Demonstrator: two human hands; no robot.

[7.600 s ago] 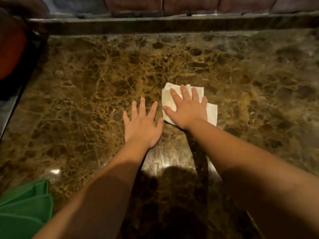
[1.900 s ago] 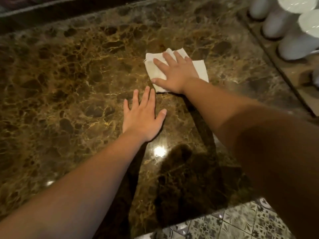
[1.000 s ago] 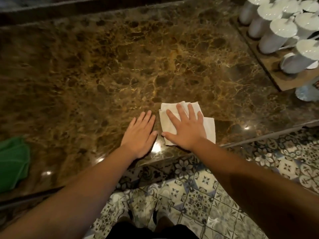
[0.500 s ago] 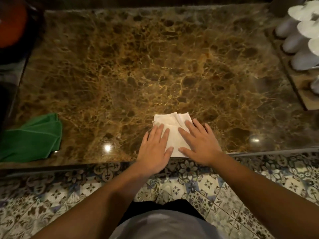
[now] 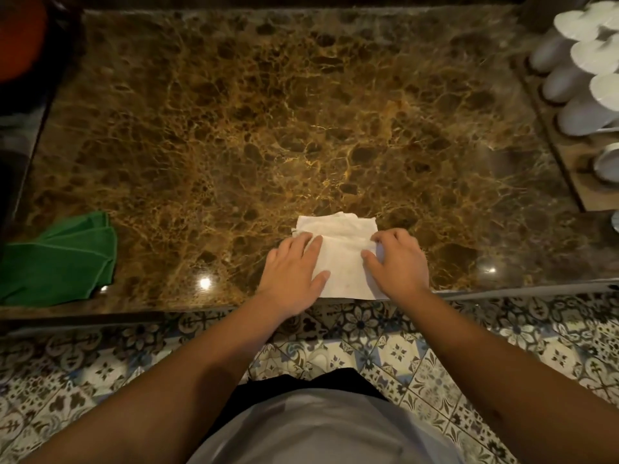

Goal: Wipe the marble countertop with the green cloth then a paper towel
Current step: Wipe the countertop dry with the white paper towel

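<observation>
A white folded paper towel lies flat at the front edge of the brown marble countertop. My left hand rests palm down on the towel's left side, fingers together. My right hand sits on its right side with fingers curled, pinching the towel's right edge. The green cloth lies folded at the front left of the counter, apart from both hands.
White upturned cups stand on a wooden tray at the right edge. A dark and red object sits at the far left corner. Patterned floor tiles lie below the counter's front edge.
My hands have spread apart on the towel, and the right fingers have curled onto its right edge. The towel now shows wider between them. The view has pulled back slightly.
</observation>
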